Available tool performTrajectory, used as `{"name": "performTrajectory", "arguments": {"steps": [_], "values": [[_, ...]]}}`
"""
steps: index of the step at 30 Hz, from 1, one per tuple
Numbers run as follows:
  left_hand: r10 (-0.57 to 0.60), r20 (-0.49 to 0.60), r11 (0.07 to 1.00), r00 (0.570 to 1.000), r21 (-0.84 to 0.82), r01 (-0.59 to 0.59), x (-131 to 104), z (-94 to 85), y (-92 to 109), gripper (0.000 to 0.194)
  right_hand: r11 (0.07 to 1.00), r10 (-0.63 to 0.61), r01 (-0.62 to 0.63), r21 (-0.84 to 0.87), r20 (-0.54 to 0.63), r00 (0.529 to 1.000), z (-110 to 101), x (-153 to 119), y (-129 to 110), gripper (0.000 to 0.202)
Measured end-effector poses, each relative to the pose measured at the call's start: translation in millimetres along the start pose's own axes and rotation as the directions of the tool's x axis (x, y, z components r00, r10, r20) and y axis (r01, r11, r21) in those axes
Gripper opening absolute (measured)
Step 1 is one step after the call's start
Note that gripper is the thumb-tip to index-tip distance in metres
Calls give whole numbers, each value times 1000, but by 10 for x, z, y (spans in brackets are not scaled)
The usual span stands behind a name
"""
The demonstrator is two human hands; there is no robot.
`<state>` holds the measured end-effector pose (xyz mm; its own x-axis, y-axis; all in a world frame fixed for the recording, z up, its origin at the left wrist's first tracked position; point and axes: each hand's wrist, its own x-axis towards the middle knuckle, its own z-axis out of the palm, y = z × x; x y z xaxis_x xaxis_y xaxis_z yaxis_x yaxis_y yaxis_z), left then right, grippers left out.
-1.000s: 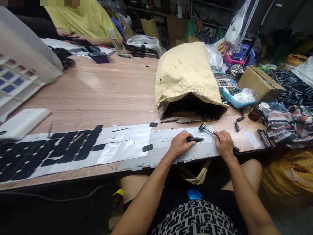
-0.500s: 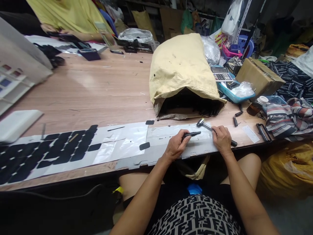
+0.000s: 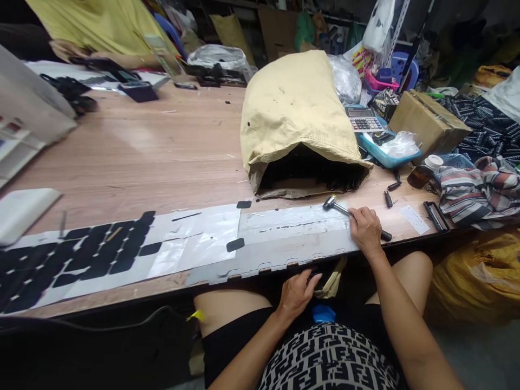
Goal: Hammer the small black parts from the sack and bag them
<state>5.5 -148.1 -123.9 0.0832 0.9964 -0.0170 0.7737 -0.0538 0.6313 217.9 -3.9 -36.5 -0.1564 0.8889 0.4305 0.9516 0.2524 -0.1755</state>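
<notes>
My right hand (image 3: 365, 230) rests on the table's front edge, closed around the dark handle of a small metal hammer (image 3: 333, 204) whose head lies on a long grey sheet (image 3: 284, 238). My left hand (image 3: 298, 290) is below the table edge over my lap, fingers curled beside the mouth of a tan bag (image 3: 331, 279). A dark shape shows at its fingertips, and I cannot tell whether it grips anything. Behind the sheet a large tan sack (image 3: 292, 108) lies on its side, with black parts (image 3: 325, 179) in its open mouth.
Black patches (image 3: 81, 254) cover the sheet's left end, near a white box (image 3: 24, 208). To the right are a calculator (image 3: 363, 118), blue tray (image 3: 385, 157), cardboard box (image 3: 426, 116) and striped cloth (image 3: 475, 189). A person in yellow (image 3: 101, 27) sits at the far left.
My left hand lifted the black rod off the grey sheet and dropped below the table edge toward my lap. My right hand stayed on the hammer.
</notes>
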Motion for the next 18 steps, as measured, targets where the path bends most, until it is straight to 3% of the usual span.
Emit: {"name": "performTrajectory", "arguments": {"steps": [6, 12, 14, 16, 18], "values": [[-31, 78, 995, 996, 95, 24, 37, 142, -56, 22, 1000, 4, -4, 1, 2, 1000, 2, -12, -6, 26], [-68, 132, 998, 989, 24, 65, 3, 155, -87, 26, 1000, 0, 0, 0, 0, 1000, 7, -21, -8, 26], [-127, 124, 992, 984, 10, 127, -25, 133, -90, 30, 1000, 1, -1, -1, 7, 1000, 14, -24, -8, 26], [-263, 160, 965, 951, 40, 260, -24, 111, -84, 36, 1000, 4, -4, -1, 16, 1000, 19, -26, -9, 26], [-409, 253, 912, 877, 100, 397, 22, 96, -63, 41, 1000, 9, -9, -4, 25, 1000, 19, -27, -14, 26]]}}
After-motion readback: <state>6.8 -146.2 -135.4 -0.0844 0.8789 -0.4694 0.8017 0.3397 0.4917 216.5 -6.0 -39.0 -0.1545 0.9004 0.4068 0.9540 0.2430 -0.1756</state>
